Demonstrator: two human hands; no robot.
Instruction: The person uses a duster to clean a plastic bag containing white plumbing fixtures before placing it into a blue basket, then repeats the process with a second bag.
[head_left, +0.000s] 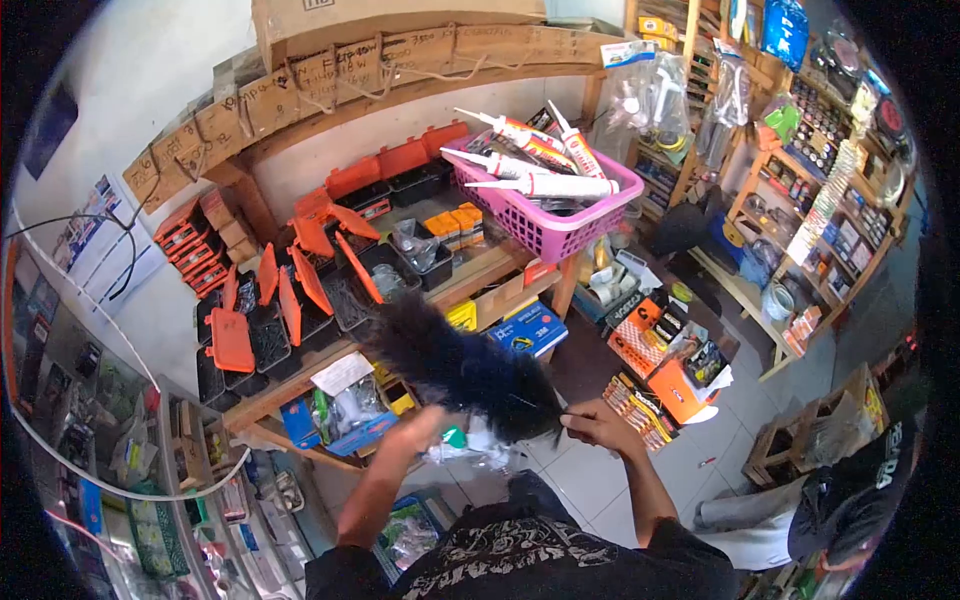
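A black feather duster (465,365) spreads in front of my body, over the edge of the wooden shelf. Its narrow end is pinched in my right hand (592,424), whose fingers are closed. My left hand (420,430) is below the feathers at the left, smeared by motion, so its fingers cannot be made out. Beyond the feathers stand black bins with orange lids (300,285), several of them raised. A pink basket (545,225) of sealant tubes (560,186) sits on the shelf's right end.
Boxes and packets (350,405) fill the lower shelf. An orange box (680,390) and battery packs (640,412) lie at the right. Another person (820,510) is at the lower right, near a wooden crate (805,430). Stocked racks (810,220) line the right side.
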